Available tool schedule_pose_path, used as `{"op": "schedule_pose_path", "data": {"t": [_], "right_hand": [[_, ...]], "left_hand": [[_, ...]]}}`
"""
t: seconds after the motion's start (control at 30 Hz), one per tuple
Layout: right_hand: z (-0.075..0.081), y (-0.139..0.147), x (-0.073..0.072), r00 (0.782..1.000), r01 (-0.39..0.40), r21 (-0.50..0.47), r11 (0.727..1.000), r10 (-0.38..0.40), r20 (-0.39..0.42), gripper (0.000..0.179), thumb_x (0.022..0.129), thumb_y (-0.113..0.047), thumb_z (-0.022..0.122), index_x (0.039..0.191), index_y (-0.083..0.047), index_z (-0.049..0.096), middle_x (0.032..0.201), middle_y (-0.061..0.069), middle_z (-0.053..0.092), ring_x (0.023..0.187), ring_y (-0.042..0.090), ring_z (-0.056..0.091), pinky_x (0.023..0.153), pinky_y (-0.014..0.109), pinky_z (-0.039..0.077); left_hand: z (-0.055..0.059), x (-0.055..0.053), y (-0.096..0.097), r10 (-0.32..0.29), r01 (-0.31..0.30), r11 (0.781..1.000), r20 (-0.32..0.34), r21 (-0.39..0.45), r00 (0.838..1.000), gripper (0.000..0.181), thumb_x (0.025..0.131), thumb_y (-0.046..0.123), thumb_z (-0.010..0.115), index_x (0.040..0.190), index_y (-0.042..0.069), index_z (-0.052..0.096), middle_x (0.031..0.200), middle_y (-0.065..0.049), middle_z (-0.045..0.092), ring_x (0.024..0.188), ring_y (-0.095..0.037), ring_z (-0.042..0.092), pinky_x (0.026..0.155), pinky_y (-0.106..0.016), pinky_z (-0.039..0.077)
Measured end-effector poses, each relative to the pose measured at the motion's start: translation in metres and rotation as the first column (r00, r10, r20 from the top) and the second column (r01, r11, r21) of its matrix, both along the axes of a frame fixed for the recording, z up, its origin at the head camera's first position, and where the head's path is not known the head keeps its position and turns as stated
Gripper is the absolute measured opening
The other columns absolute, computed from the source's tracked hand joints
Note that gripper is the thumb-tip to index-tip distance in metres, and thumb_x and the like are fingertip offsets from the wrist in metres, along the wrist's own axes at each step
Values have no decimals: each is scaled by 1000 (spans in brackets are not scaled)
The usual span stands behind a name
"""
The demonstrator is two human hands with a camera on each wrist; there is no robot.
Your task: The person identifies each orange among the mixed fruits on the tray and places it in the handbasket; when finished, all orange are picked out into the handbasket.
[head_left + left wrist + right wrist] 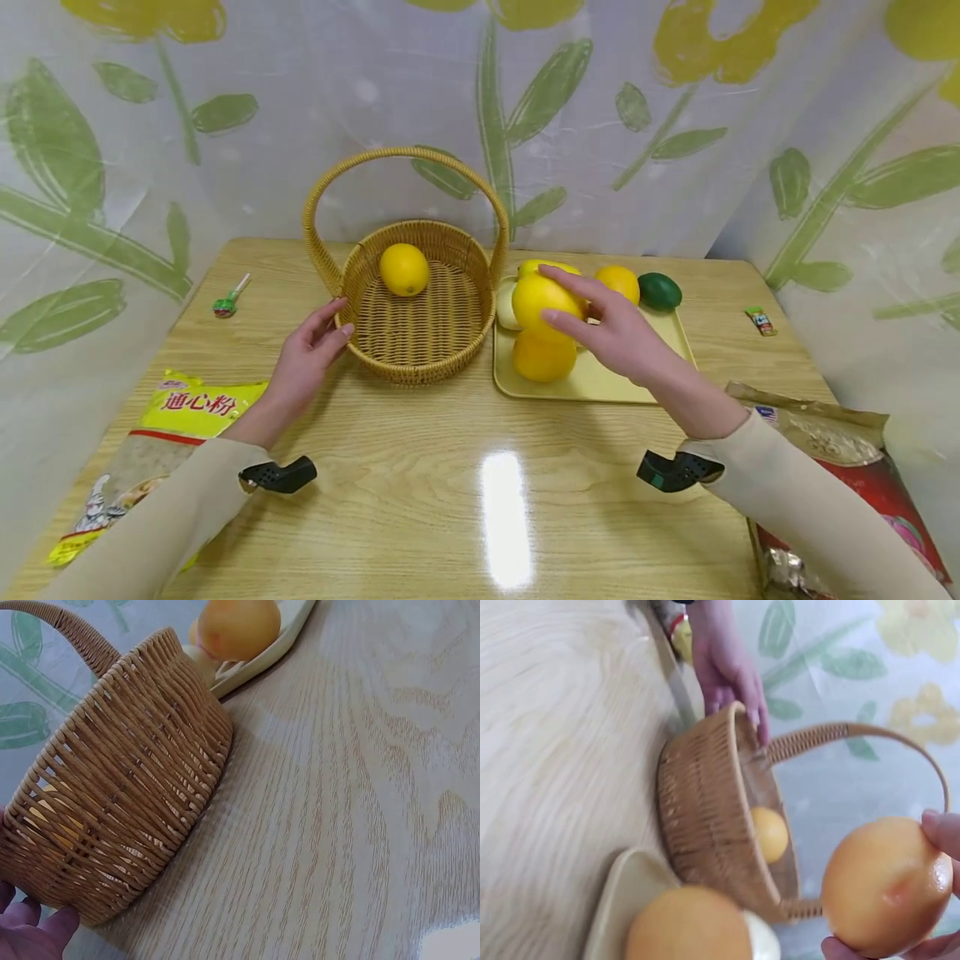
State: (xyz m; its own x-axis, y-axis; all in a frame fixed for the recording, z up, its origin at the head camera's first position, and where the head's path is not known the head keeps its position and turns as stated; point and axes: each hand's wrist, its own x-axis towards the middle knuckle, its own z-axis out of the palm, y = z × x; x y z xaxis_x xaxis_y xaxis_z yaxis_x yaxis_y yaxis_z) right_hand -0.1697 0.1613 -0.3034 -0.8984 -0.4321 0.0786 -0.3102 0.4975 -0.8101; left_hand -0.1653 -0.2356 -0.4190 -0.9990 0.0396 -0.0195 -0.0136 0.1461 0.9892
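Observation:
My left hand [303, 354] holds the left side of a round wicker basket [420, 367], fingers and thumb at its rim near the foot of the tall handle. In the left wrist view, fingertips touch the woven wall of the basket [135, 772]. Inside it lies one yellow-orange orange [405, 269]. Over a pale yellow tray [600, 392], my right hand [618, 329] grips another orange [542, 302] between thumb and fingers. The right wrist view shows this held orange [885, 885] raised beside the basket handle. Below it, a further orange [545, 358] sits at the tray's front left.
Also on the tray are a dark green fruit [660, 292], an orange-yellow fruit [619, 283], and a partly hidden whitish one [505, 304]. A lollipop [228, 298] and a small wrapped snack [761, 321] lie farther out. Bags [195, 408] flank the table; a patterned curtain [420, 75] hangs behind.

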Motion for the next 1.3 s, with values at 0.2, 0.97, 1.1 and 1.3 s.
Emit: {"op": "schedule_pose_path", "data": {"t": [0.2,0.97,1.1,1.3], "right_hand": [[11,-40,-20,986,-102,74,992,110,-125,55,97,-37,62,148,-27,45,148,-3,46,125,18,47,94,38,46],[-26,-153,-116,982,176,90,980,-181,47,54,99,-34,58,150,-24,42,148,9,47,129,24,46,104,35,41],[-37,-160,-126,968,233,96,968,-240,69,54,99,-30,58,149,-19,44,148,8,46,131,26,46,106,32,39],[-47,-168,-131,956,235,17,972,-234,176,53,99,-28,59,149,-18,44,153,8,40,138,25,38,111,33,35]], "left_hand": [[-2,-1,0,4,-4,1000,-7,8,1000,62,102,28,55,154,7,29,161,-11,19,146,-29,18,101,-17,41],[-5,-3,-1,6,-6,1000,-16,-27,1000,62,101,31,56,154,10,32,161,-11,20,145,-29,22,103,-18,39],[-6,-3,-2,5,-6,999,-25,-35,1000,62,101,33,56,153,10,32,161,-11,20,145,-30,23,105,-19,39],[-3,-2,-2,14,-14,1000,-25,-16,1000,61,101,30,56,153,9,32,160,-12,22,145,-29,23,103,-17,39]]}}
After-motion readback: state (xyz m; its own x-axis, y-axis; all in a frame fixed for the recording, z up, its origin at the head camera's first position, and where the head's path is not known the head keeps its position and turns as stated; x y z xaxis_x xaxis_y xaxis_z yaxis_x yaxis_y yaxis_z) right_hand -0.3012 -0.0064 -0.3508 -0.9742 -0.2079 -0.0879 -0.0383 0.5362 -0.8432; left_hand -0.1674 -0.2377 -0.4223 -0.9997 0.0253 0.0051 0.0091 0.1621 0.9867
